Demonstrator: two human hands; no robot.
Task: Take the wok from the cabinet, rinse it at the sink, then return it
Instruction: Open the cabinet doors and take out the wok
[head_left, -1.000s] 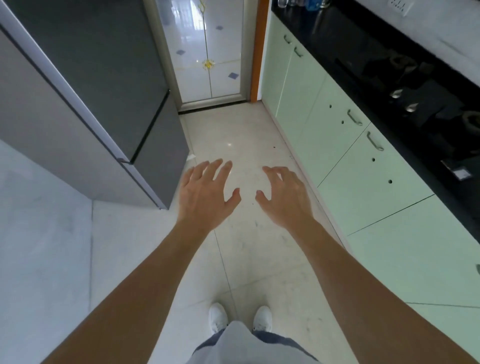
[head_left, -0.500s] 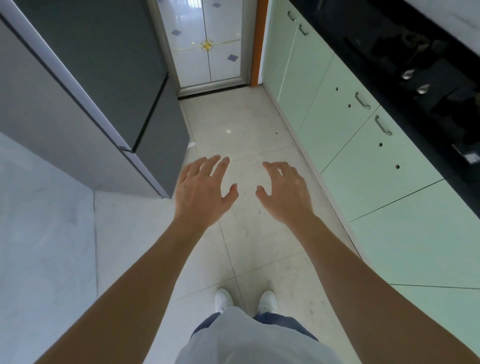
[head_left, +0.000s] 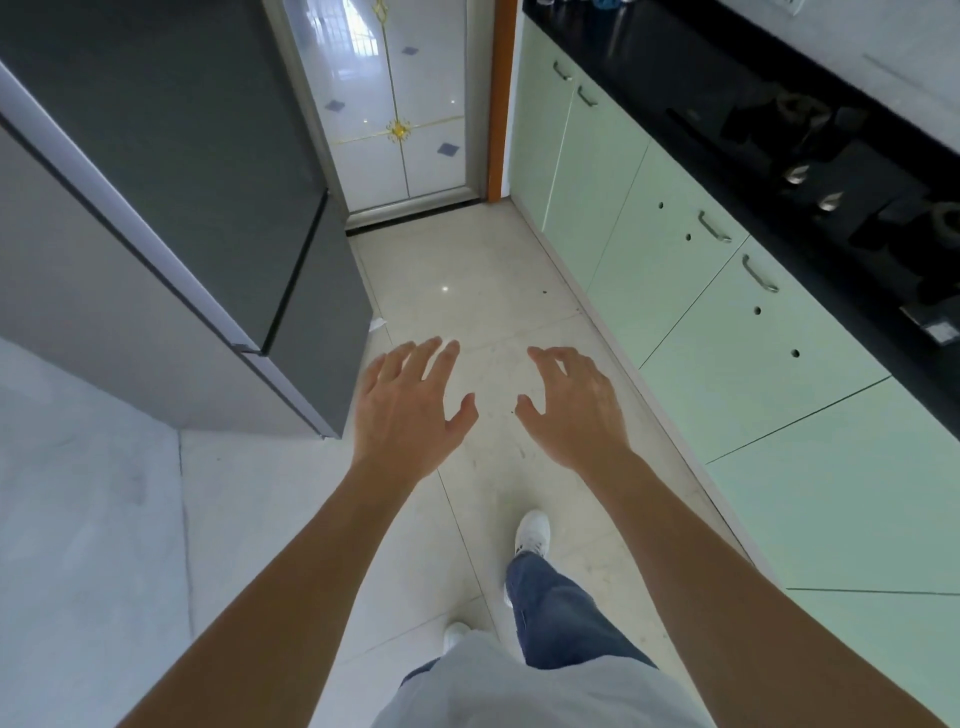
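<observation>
No wok is in view. My left hand (head_left: 413, 410) and my right hand (head_left: 569, 410) are stretched out in front of me over the floor, palms down, fingers spread, holding nothing. To my right runs a row of pale green cabinets (head_left: 727, 322) with closed doors and metal handles, under a black countertop (head_left: 779, 119). My right hand is well apart from the nearest cabinet door. No sink shows in this frame.
A tall grey fridge (head_left: 182, 208) stands at the left, narrowing the tiled aisle (head_left: 467, 291). A white glass door (head_left: 400, 114) with gold trim closes the far end. A black stove with burners (head_left: 852, 171) sits in the countertop. My right foot (head_left: 532, 532) is forward.
My right leg has stepped forward along the aisle, and the view has moved with it. Both hands stay open and spread in front of me.
</observation>
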